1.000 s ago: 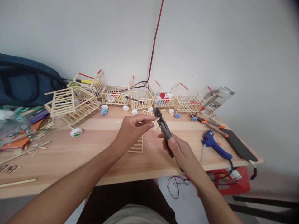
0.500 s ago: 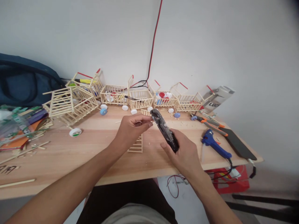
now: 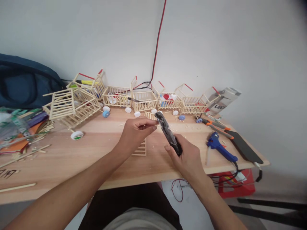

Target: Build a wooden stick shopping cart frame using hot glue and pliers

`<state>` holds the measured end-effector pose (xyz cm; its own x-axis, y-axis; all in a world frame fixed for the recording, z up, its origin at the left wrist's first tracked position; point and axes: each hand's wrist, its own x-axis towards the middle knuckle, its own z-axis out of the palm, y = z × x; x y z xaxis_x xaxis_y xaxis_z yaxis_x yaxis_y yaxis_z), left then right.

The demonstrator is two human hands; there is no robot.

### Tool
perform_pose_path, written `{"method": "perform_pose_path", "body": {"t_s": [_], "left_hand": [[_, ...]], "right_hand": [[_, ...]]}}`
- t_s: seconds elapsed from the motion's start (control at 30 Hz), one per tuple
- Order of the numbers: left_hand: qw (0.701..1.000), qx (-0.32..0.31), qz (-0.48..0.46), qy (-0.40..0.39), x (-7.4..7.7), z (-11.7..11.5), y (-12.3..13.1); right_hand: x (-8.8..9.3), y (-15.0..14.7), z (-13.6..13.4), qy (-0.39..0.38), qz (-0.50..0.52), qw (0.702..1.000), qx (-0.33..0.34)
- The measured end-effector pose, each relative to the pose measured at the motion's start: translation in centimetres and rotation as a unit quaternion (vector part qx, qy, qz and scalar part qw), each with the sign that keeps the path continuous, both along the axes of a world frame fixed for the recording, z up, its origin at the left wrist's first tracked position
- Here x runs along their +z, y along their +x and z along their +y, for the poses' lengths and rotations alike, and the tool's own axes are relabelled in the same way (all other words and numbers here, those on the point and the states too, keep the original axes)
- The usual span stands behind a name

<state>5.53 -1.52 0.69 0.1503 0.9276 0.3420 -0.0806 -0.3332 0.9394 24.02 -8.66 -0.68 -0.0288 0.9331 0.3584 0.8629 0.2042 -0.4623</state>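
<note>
My right hand [image 3: 189, 155] is closed around the lower part of a long black hand tool [image 3: 169, 131] with greyish, worn-looking edges. The tool tilts up to the left over the table, and its exact kind is not clear. At its upper end, my left hand [image 3: 136, 134] is closed in a pinch, thumb and forefinger together. Whatever lies between those fingertips is too small to make out. Below the left hand, a small ladder-like frame of thin wooden sticks [image 3: 142, 148] lies on the tabletop, partly covered by the hand.
Along the wall stand several miniature stick shopping carts [image 3: 144, 100] with bottle-cap wheels. A blue glue gun [image 3: 220, 148], orange-handled pliers [image 3: 217, 126] and a dark flat slab [image 3: 243, 147] are at right. Loose sticks [image 3: 26, 156] and a blue bag [image 3: 26, 83] occupy the left.
Both hands stay in nearly the same pose at the tool's upper end. The tool and right hand have shifted very slightly, and the camera view has moved a little.
</note>
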Motion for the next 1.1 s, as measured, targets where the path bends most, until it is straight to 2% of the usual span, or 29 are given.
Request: {"method": "perform_pose_path", "body": {"t_s": [0.3,0.43,0.63,0.83,1.1], "left_hand": [[0.999,0.008,0.03,0.019,0.1,0.0,0.0],[1.0,0.005,0.025,-0.009,0.1,0.0,0.0],[0.995,-0.02,0.006,-0.093,-0.1,0.2,0.0],[0.994,-0.043,-0.013,-0.101,-0.3,0.4,-0.1],[0.993,-0.066,-0.012,-0.094,-0.4,0.5,-0.2]], "right_hand": [[-0.2,-0.1,0.1,-0.013,-0.023,1.0,-0.008],[-0.2,0.1,0.4,-0.012,-0.021,1.0,-0.005],[0.7,0.7,0.6,-0.095,0.047,0.992,0.064],[0.7,1.5,0.6,-0.062,-0.035,0.997,0.016],[0.8,1.8,0.6,-0.033,-0.078,0.996,0.001]]}}
